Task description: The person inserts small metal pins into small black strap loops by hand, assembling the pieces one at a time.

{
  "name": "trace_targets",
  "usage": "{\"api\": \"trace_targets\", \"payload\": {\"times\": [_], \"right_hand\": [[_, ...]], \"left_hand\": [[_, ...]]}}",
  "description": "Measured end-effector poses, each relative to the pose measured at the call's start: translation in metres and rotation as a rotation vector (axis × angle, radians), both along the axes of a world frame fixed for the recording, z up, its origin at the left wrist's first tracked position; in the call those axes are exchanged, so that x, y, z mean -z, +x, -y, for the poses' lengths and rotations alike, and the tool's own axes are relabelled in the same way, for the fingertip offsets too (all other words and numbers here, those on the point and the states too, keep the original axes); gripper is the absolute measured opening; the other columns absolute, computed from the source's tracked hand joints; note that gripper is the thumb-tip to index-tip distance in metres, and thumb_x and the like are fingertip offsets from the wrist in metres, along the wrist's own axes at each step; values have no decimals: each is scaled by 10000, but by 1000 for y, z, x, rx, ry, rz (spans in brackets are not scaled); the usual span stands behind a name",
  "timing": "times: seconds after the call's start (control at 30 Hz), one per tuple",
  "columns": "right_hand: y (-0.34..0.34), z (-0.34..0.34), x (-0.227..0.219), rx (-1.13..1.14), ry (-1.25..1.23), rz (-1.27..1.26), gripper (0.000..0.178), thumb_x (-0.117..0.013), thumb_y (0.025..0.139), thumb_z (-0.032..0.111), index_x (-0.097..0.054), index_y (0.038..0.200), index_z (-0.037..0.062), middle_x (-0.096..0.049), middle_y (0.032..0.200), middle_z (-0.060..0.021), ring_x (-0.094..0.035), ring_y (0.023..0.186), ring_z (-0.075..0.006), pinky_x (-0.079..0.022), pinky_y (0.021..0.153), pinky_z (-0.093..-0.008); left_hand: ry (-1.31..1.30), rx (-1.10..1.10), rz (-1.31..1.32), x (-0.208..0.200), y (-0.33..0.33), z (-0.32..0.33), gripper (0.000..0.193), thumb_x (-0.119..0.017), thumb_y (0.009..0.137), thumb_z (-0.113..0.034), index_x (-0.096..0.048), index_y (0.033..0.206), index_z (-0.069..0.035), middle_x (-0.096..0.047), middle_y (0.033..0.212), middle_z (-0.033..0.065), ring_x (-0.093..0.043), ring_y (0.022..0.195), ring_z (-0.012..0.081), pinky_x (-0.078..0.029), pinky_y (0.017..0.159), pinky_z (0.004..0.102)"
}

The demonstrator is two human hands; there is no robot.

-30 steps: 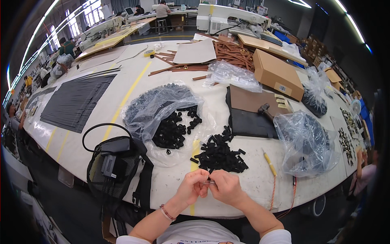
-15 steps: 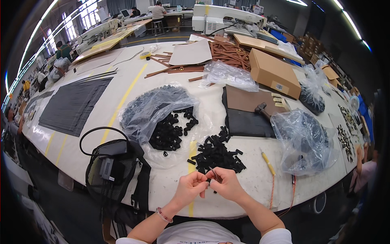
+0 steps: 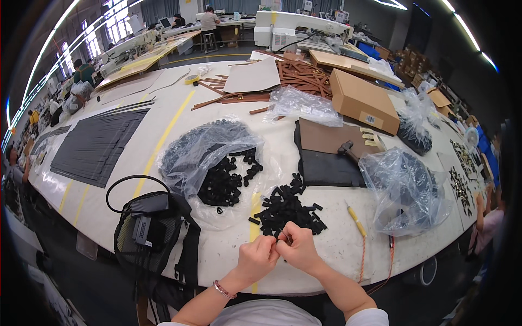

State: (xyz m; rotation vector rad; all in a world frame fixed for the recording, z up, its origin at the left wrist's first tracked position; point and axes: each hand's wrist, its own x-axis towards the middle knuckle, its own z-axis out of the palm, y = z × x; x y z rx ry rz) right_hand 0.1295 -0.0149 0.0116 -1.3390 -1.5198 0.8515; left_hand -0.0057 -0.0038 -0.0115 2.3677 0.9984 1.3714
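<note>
My left hand (image 3: pixel 258 256) and my right hand (image 3: pixel 298 249) meet at the fingertips, low over the near edge of the table. Both are closed in a pinch. A small black piece shows between the fingertips, mostly hidden by them. In my right hand is a slim dark tool (image 3: pixel 285 235), its kind unclear. Just beyond my hands lies a heap of short black tubular pieces (image 3: pixel 291 209). Behind it and to the left, small black rounded parts (image 3: pixel 220 182) spill out of a clear plastic bag (image 3: pixel 187 144).
A yellow-handled pointed tool (image 3: pixel 356 220) and another full clear bag (image 3: pixel 402 190) lie to the right. A hammer (image 3: pixel 348 148) rests on dark sheets (image 3: pixel 329 169). A black mesh bag (image 3: pixel 128 233) is at the left, near black strips (image 3: pixel 98 144). Farther back are a cardboard box (image 3: pixel 363 100) and brown straps (image 3: pixel 304 76).
My hands have drawn closer together and my left fingers have curled in more. The slim dark tool shows less than before. The view has shifted slightly.
</note>
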Motion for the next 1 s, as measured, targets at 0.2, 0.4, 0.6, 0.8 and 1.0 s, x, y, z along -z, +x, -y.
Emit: {"api": "trace_targets", "payload": {"times": [0.2, 0.4, 0.6, 0.8, 1.0], "right_hand": [[7, 4, -15, -194, -258, -121, 109, -512, 778, 113, -487, 800, 9, -472, 529, -24, -427, 486, -74, -357, 470, -228], [18, 3, -8, -347, -483, -186, 177, -441, 839, 182, -477, 899, 19, -510, 622, -24, -457, 577, -76, -363, 527, -235], [19, 2, -5, -331, -484, -184, 162, -437, 837, 170, -493, 870, 23, -518, 618, -22, -465, 573, -71, -360, 516, -226], [24, -1, -1, -454, -529, -260, 126, -458, 826, 154, -499, 840, 35, -525, 619, -6, -452, 560, -48, -340, 490, -203], [29, -5, -7, -552, -528, -275, 122, -482, 843, 175, -508, 827, 57, -539, 649, 2, -419, 520, -29, -319, 455, -174]], "left_hand": [[-1047, 246, 670, 0, -12, -9, 66, -515, 736, 55, -496, 769, 2, -572, 669, 87, -527, 447, 135, -437, 412, 243], [-1450, 449, 1013, -6, -17, -12, 107, -455, 771, 10, -523, 852, 25, -545, 659, 84, -473, 411, 103, -391, 392, 234], [-1532, 452, 1015, -10, -16, -13, 124, -445, 777, 1, -543, 851, 15, -521, 629, 62, -396, 370, 66, -320, 346, 208], [-1574, 438, 959, -11, -18, -14, 120, -431, 753, 9, -540, 805, 13, -506, 588, 62, -310, 314, 45, -243, 288, 191], [-1665, 481, 896, -14, -18, -17, 114, -429, 727, 10, -532, 775, 17, -506, 574, 66, -297, 308, 35, -235, 278, 184]]}}
